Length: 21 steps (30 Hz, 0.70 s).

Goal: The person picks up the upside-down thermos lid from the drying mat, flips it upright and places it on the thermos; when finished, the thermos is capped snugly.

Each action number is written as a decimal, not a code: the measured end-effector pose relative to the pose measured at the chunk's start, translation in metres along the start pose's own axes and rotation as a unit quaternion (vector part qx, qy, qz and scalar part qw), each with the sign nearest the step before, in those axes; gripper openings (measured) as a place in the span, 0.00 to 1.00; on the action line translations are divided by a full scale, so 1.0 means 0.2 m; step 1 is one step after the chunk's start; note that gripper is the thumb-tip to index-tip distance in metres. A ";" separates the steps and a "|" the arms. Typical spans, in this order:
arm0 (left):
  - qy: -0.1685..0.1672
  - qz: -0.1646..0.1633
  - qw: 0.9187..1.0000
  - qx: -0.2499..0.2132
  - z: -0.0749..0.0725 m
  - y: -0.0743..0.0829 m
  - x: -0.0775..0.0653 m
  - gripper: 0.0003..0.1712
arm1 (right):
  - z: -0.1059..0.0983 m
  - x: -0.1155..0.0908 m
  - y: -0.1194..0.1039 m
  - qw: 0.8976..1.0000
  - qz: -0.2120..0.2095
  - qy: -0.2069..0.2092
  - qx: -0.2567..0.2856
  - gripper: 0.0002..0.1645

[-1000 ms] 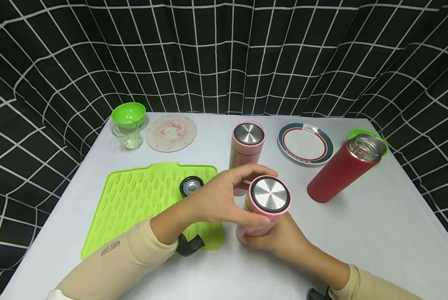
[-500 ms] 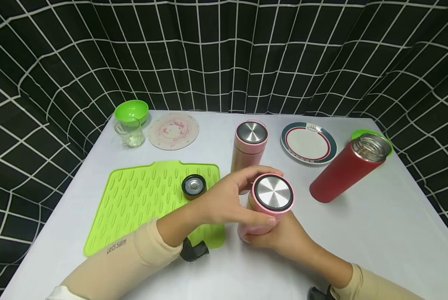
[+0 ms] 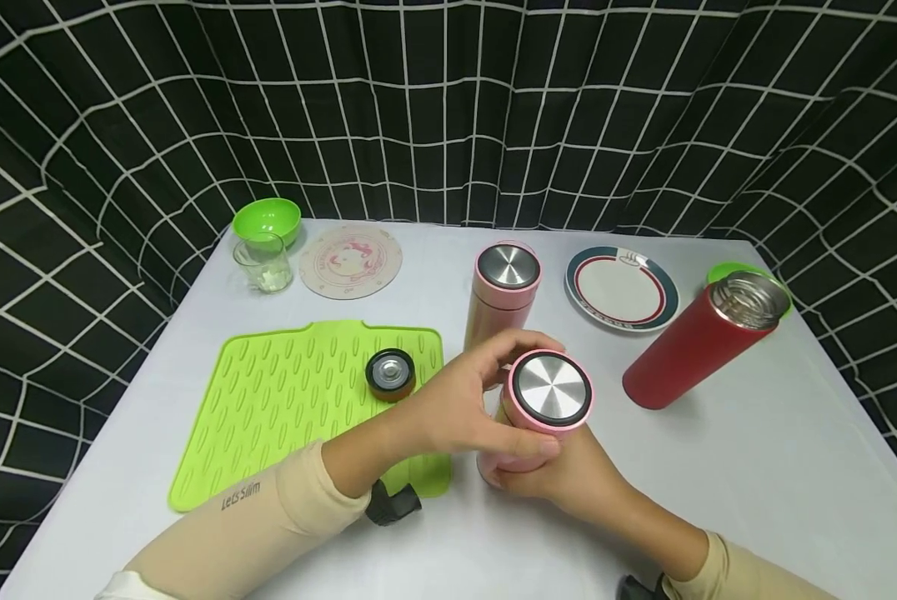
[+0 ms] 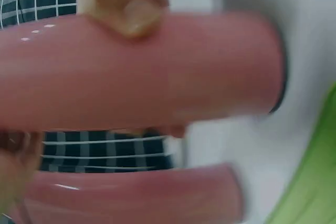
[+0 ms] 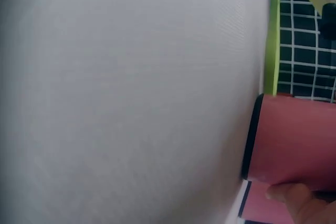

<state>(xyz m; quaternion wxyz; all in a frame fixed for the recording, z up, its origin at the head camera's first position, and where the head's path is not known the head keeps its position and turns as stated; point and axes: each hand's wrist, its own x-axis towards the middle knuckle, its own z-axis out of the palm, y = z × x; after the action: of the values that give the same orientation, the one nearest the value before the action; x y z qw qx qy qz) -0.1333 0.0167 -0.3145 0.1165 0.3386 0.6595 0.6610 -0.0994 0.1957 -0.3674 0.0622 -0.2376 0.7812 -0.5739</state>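
Flask (image 3: pixel 552 396), pink, lies right between the hands, just below and right of centre in the head view; contact on both sides, no reach left. Left hand (image 3: pixel 459 404) is curled round the upper part, thumb on the near side; right hand (image 3: pixel 572 479) grips the lower body. Key relation (judged): long axis roughly upright, steel-topped end uppermost, the two grips stacked along it, so a twist or lift would act about that one line. Left hand nearer the top, right nearer the base. Whether the base touches the counter (image 3: pixel 538 554): cannot tell. Spare flask (image 3: pixel 498 304), also pink, stands just behind, near upper centre. Mat (image 3: pixel 276 408), green, lies left of the hands with a cap (image 3: pixel 390 372) on it; red flask (image 3: pixel 692 354), mouth uncovered, at right.
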 end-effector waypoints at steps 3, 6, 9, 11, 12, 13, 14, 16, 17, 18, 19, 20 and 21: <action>0.052 0.033 0.994 0.089 0.03 0.04 -0.01 0.43 | 0.00 0.00 0.05 1.000 -0.003 0.001 -0.018 0.30; 0.056 0.036 0.994 0.089 0.02 0.04 0.00 0.40 | 0.00 -0.01 0.10 1.000 0.002 0.008 -0.030 0.33; 0.011 0.011 0.999 0.043 -0.02 0.02 0.03 0.40 | -0.01 -0.02 0.14 1.000 0.000 0.006 -0.015 0.33; -0.021 -0.005 1.000 0.022 -0.04 0.01 0.05 0.42 | -0.01 -0.01 0.15 1.000 -0.004 -0.002 0.001 0.33; -0.034 -0.009 0.999 0.018 -0.04 0.01 0.06 0.42 | -0.01 -0.01 0.15 1.000 -0.007 -0.008 0.009 0.32; -0.044 -0.015 0.999 0.017 -0.05 0.01 0.06 0.42 | -0.01 -0.01 0.16 1.000 -0.010 -0.012 0.013 0.31; -0.051 -0.020 0.998 0.022 -0.05 0.01 0.06 0.43 | -0.01 -0.01 0.16 1.000 -0.010 -0.014 0.012 0.31; -0.061 -0.023 0.996 0.053 -0.06 0.03 0.04 0.47 | -0.02 -0.02 0.16 1.000 -0.016 -0.021 0.014 0.29; -0.065 -0.024 0.995 0.077 -0.07 0.05 0.03 0.49 | -0.03 -0.02 0.15 1.000 -0.015 -0.017 0.013 0.29; -0.068 -0.027 0.992 0.107 -0.08 0.07 0.01 0.51 | -0.04 -0.03 0.15 1.000 -0.011 -0.010 0.008 0.29; -0.069 -0.027 0.988 0.138 -0.10 0.10 -0.02 0.51 | -0.06 -0.05 0.15 1.000 -0.003 0.001 0.002 0.30; -0.069 -0.028 0.983 0.167 -0.12 0.12 -0.04 0.51 | -0.08 -0.06 0.14 1.000 0.007 0.014 -0.005 0.32; -0.071 -0.028 0.979 0.189 -0.15 0.13 -0.08 0.49 | -0.11 -0.07 0.14 0.999 0.018 0.028 -0.016 0.33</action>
<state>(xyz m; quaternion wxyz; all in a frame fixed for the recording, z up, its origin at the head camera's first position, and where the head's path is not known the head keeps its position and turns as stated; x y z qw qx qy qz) -0.1327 -0.0194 -0.2902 0.1156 0.3820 0.7717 0.4952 -0.1041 0.2271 -0.3888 0.0470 -0.2083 0.7957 -0.5668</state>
